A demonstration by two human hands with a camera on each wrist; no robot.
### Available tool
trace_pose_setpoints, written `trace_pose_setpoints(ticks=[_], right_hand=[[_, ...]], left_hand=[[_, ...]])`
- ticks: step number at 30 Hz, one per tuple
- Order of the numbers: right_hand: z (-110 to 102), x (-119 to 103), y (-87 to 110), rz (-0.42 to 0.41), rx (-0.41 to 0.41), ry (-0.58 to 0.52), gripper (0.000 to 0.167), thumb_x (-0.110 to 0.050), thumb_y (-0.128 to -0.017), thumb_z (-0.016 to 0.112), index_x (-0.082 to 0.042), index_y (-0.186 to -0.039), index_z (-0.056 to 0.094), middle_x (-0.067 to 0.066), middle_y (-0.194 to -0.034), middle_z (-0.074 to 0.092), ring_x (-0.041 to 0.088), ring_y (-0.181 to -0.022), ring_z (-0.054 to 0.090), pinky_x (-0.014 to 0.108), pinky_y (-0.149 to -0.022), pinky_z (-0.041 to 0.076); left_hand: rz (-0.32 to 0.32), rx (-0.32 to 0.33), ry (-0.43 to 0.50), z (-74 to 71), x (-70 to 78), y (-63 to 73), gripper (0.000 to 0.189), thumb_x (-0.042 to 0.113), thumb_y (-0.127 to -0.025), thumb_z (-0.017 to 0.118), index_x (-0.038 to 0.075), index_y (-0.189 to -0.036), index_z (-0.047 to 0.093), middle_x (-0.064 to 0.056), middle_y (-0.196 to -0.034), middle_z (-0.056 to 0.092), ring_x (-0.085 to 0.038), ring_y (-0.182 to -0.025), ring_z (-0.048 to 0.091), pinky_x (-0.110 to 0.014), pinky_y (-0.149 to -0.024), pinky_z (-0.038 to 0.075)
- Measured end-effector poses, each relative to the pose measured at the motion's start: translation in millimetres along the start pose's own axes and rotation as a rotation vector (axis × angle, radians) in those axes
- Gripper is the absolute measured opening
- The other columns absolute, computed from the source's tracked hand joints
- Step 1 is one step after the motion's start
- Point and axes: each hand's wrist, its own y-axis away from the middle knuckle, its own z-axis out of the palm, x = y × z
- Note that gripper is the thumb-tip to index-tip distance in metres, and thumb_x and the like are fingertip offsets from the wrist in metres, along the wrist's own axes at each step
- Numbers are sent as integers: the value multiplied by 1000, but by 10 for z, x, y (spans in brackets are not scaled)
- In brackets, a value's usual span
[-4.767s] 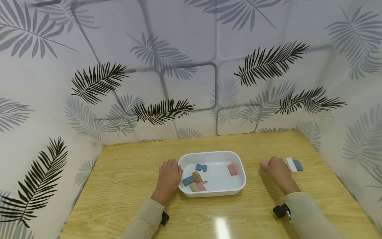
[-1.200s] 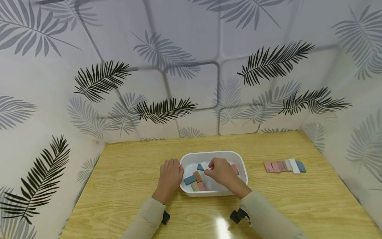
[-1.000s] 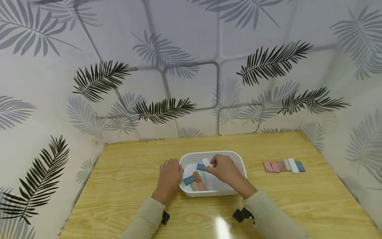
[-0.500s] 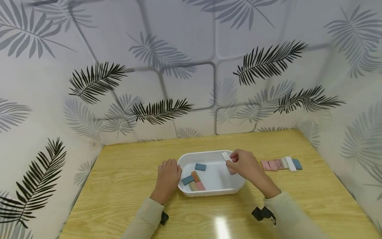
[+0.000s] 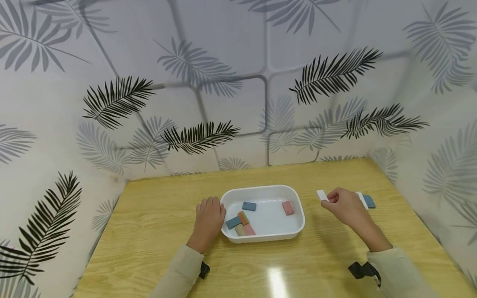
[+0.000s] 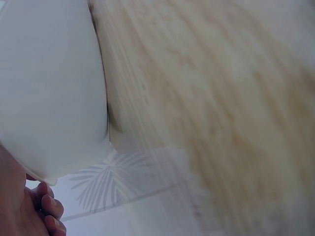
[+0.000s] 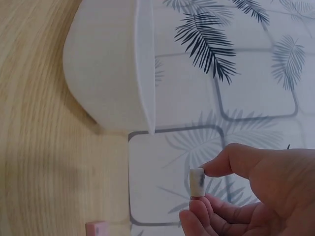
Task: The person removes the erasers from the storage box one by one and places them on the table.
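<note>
My right hand (image 5: 346,209) pinches a small white eraser (image 5: 322,195) between thumb and fingers, above the table right of the white tray (image 5: 266,237). The right wrist view shows that eraser (image 7: 197,182) end-on, with a dark smudge. My left hand (image 5: 208,219) grips the tray's left rim, its fingers curled outside, as the left wrist view shows. Inside the tray lie blue erasers (image 5: 249,206), an orange one (image 5: 243,217), a tan one (image 5: 240,230) and pink ones (image 5: 287,207). Behind the right hand, a blue eraser (image 5: 369,201) ends a row, beside another white eraser (image 5: 361,198).
The wooden table (image 5: 156,231) runs to a leaf-patterned backdrop (image 5: 238,103) at the back and both sides. The right hand hides most of the eraser row; a pink eraser (image 7: 97,228) of it shows in the right wrist view.
My right hand has lifted the white eraser from the tray and carried it right, past the rim, toward the row. Earlier it let go of a pink eraser there. The left hand stays put.
</note>
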Motion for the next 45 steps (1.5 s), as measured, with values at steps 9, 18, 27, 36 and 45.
trace_pose_setpoints(ticks=[9,18,27,36,45], right_hand=[[58,347,62,5,4,12,28,-23,-84,61,4,-92,58,11,-80,62,20,-67,55,33,-56,43],[323,647,58,-11,7,37,23,-20,-79,65,-5,-70,51,1,-61,44,15,-55,40,31,-51,32],[462,727,32,35,-29,25,29,-19,-81,64,-8,-60,47,-4,-52,35,12,-48,34,30,-47,30],[503,686,79,58,-32,37,33,-17,-83,62,-10,-58,41,-4,-52,30,13,-48,31,29,-46,27],[481,628,7,-29,17,153,37,-16,-80,58,-12,-52,34,-4,-51,28,12,-46,28,28,-44,25]], left_hand=[[1,3,7,-32,-8,-18,22,24,-97,42,5,-88,48,-4,-77,40,-22,-73,36,-34,-63,25],[-13,-16,2,-25,-4,5,23,24,-97,41,5,-88,48,-4,-77,40,-22,-74,36,-33,-64,25],[-13,-15,33,-17,10,37,22,24,-97,40,6,-86,47,-4,-76,40,-22,-73,35,-33,-64,24],[4,9,24,5,10,51,23,24,-97,40,5,-86,49,-4,-76,41,-21,-72,36,-33,-63,26],[5,13,9,3,-6,11,23,24,-97,40,5,-87,48,-4,-77,40,-21,-73,36,-33,-64,26]])
